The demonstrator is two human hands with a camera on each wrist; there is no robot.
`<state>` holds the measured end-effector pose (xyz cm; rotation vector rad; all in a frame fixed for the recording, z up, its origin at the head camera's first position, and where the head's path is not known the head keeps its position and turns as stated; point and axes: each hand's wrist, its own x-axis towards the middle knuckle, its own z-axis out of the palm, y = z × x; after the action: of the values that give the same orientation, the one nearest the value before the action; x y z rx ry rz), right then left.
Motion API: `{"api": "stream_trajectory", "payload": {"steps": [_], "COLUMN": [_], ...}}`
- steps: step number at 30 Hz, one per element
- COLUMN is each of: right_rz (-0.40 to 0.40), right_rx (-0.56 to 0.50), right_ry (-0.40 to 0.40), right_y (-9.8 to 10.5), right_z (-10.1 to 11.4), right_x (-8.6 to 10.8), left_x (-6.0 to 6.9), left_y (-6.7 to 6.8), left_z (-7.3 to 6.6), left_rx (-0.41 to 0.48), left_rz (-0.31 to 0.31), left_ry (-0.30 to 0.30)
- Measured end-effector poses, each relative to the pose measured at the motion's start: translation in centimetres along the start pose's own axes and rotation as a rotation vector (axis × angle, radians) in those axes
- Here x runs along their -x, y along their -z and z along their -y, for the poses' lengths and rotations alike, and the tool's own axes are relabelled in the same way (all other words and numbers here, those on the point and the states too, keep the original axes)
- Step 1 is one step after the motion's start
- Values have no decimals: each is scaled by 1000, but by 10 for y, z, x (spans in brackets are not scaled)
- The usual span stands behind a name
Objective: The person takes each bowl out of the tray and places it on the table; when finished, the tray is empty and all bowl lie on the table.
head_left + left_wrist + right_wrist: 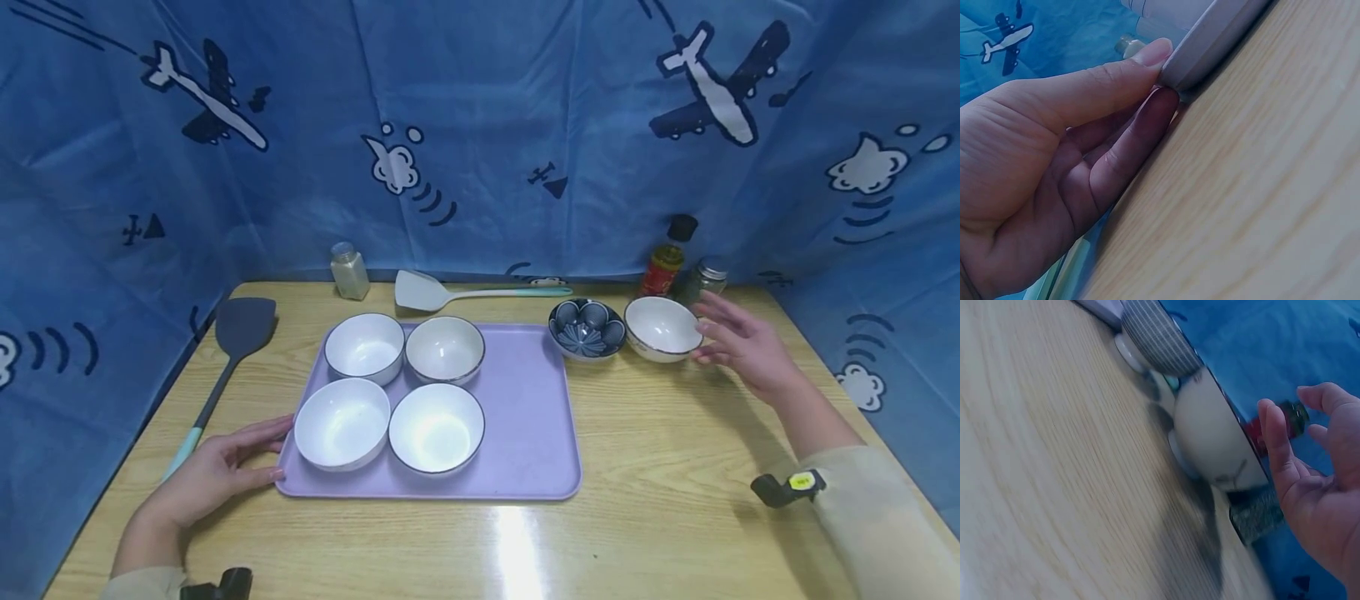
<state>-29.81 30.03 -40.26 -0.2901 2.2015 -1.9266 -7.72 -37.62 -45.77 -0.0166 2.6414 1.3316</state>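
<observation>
At the left edge of a lilac tray (525,417), my left hand (217,467) pinches the rim between thumb and fingers; the left wrist view shows the thumb over the tray's edge (1194,53). Two rows of white bowls stand on the tray, one of them a front-left bowl (342,423). My right hand (750,346) is beside a cream bowl (662,327) at the right, fingers spread and nothing in its grasp. In the right wrist view a gap shows between the fingers and that bowl (1216,434). A dark patterned bowl (587,329) sits just left of it.
Behind the cream bowl stand a red-labelled bottle (663,262) and a spice jar (707,279). A pale spatula (427,291) and a glass shaker (349,272) lie along the back. A dark spatula (243,325) lies left. Blue cloth (480,167) encloses the wooden table.
</observation>
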Motion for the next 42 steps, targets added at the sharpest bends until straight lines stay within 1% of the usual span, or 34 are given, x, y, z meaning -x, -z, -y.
{"api": "stream_trajectory", "payload": {"steps": [2, 6, 9, 11, 14, 18, 20, 22, 25, 29, 32, 37, 39, 42], "right_rz": [15, 67, 115, 147, 184, 238, 275, 311, 350, 373, 400, 459, 470, 482], "right_rx": [26, 26, -10, -17, 10, 80, 91, 93, 91, 118, 127, 103, 102, 84], "right_ry": [10, 33, 39, 39, 32, 26, 22, 16, 11, -5, -23, -37, -39, -51], "right_y": [-7, -23, -36, -45, -61, -83, -93, -102, -115, -132, -145, -167, -174, -186], "right_z": [3, 9, 14, 17, 22, 25, 25, 24, 21, 21, 21, 19, 18, 18], "right_x": [1, 3, 6, 6, 7, 8, 7, 6, 4, -1, -7, -17, -22, -29], "left_x": [-1, -2, -2, -1, 0, 2, 3, 3, 3, 2, 1, -1, -1, -1], "left_y": [0, -1, -2, -2, 0, 2, 2, 2, 1, -1, -1, 0, 0, 0], "left_z": [0, 0, 1, 1, 1, 0, -1, 0, 2, 5, 5, 3, 4, 6], "left_rx": [5, 21, 35, 39, 34, 9, 0, 7, 31, 52, 50, 20, 15, 33], "left_rz": [1, 1, 1, 0, -3, -6, -6, -8, -7, -5, -5, -2, -3, -8], "left_ry": [-2, -15, -28, -32, -37, -18, -9, -15, -37, -59, -53, -20, -25, -55]}}
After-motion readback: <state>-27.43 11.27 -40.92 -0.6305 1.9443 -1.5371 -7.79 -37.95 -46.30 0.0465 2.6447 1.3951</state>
